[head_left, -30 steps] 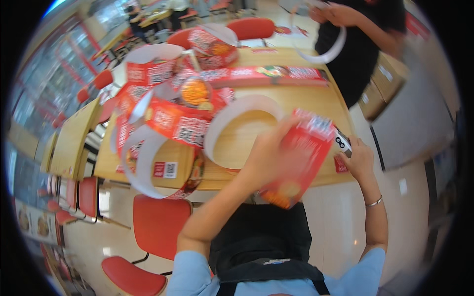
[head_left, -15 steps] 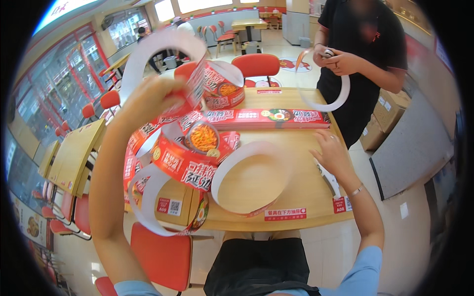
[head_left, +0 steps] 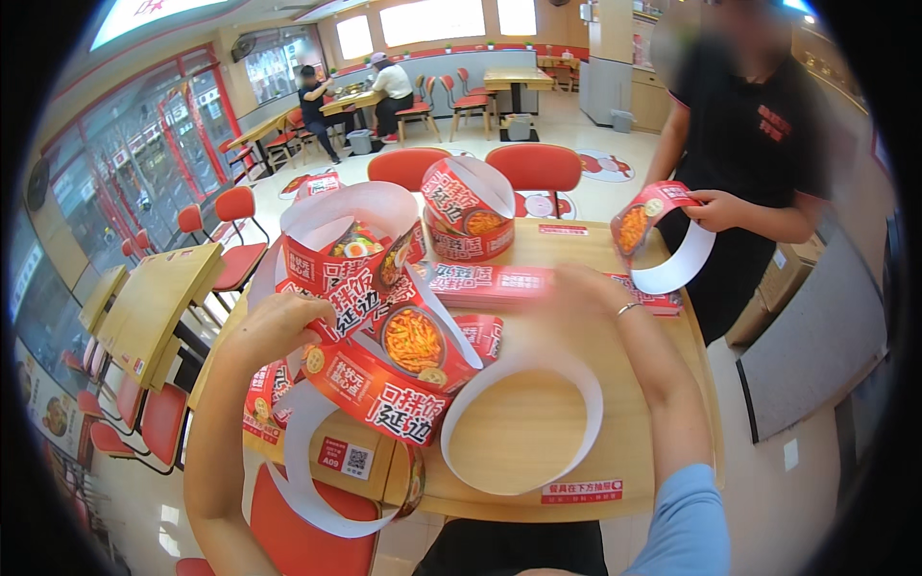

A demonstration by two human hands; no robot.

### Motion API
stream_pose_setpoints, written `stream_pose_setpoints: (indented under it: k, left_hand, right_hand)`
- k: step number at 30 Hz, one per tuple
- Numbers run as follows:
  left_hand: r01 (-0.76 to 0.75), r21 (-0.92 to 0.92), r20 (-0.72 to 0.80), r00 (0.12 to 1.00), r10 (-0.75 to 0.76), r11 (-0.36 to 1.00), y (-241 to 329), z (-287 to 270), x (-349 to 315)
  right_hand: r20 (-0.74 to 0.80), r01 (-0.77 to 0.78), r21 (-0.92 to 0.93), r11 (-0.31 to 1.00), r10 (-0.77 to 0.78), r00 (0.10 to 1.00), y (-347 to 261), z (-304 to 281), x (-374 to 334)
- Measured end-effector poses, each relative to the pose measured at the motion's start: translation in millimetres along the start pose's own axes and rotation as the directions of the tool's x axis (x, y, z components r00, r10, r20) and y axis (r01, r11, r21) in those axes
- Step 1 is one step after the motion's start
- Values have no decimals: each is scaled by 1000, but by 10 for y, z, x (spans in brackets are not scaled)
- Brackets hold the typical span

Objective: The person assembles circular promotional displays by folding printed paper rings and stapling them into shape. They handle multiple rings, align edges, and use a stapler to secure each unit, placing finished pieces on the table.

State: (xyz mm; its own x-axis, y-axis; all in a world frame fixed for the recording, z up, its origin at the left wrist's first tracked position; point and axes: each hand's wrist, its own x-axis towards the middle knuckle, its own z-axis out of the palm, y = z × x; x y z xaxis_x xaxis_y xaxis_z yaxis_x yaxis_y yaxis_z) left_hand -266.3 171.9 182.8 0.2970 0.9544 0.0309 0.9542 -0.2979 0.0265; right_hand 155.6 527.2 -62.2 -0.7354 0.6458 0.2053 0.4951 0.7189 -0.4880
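Observation:
My left hand (head_left: 280, 331) is closed, fingers curled at the edge of a red printed paper ring (head_left: 305, 273) with a white inside, on top of a heap. Under it lies another red paper ring (head_left: 376, 386) with a food picture. My right hand (head_left: 588, 293) is over a stack of flat red printed strips (head_left: 495, 282); motion smears its fingers. Between my arms a paper ring (head_left: 594, 408) stands on the table, its white inside showing. A further white-lined ring (head_left: 312, 485) hangs over the near edge.
Two nested rings (head_left: 468, 216) stand at the table's (head_left: 643, 422) far side. Across the right corner a co-worker (head_left: 740, 144) holds a red and white paper ring (head_left: 663, 216). Red chairs (head_left: 533, 167) stand beyond, and another chair (head_left: 317, 523) is at my near left.
My left hand has come down with the raised paper ring onto the heap. My right hand has moved from the table's right side to the flat strips. The co-worker's ring has turned.

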Motion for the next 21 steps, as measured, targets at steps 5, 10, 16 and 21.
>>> stream_pose_setpoints:
  k: [5,10,16,21]
  left_hand:
    - [66,-80,42,997,-62,995,6,-55,-215]
    - [66,-75,-32,997,-69,995,85,17,-522]
    - [-33,-10,-83,996,32,999,277,65,-690]
    - [-50,34,-120,991,54,998,468,7,-812]
  right_hand:
    - [330,-175,-336,925,290,898,-580,-232,273]
    - [357,147,-445,883,25,934,-546,-131,335]
    - [343,185,-511,839,1,940,-838,-284,144]
    - [323,82,-415,906,63,944,-981,-394,62]
